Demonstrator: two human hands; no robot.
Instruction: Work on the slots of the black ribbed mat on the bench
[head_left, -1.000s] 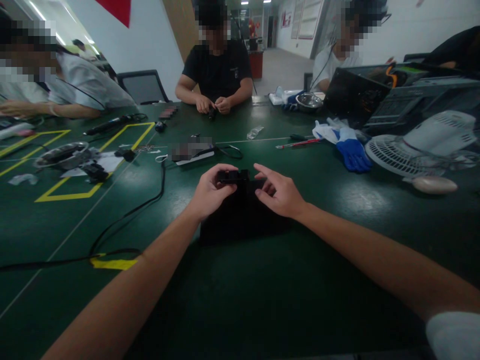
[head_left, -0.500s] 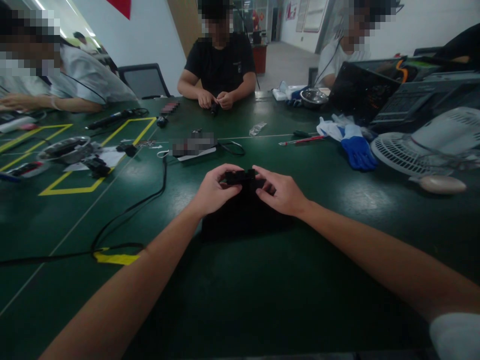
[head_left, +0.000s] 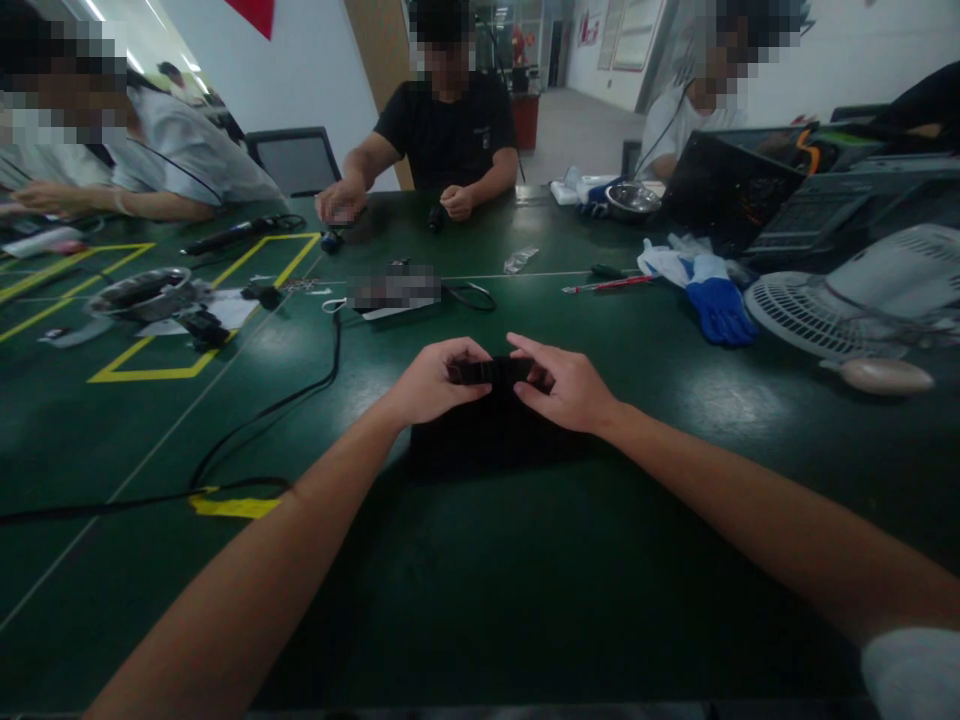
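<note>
My left hand [head_left: 444, 382] is closed on the left end of a small black part [head_left: 474, 372], fingers behind it and thumb in front. On the part's right side, my right hand [head_left: 566, 388] grips with thumb and bent fingers, while its index finger sticks out over the top. What exactly the part is I cannot make out; it is dark and partly covered by my fingers. Beneath both hands lies a black, flat-looking shape [head_left: 487, 450] on the green table [head_left: 480, 580], its details lost in the dark.
A black cable [head_left: 262, 410] with yellow tape [head_left: 234, 507] runs at left, near a metal bowl [head_left: 142, 300]. Blue-and-white gloves [head_left: 720, 310] and a fan [head_left: 825, 300] lie right. A red-handled tool [head_left: 611, 284] rests ahead. A person [head_left: 457, 130] sits opposite.
The black part has tipped and sits slightly lower between my hands, which have barely moved. Across the table, the person's hand has reached out to the left side. My view has shifted slightly.
</note>
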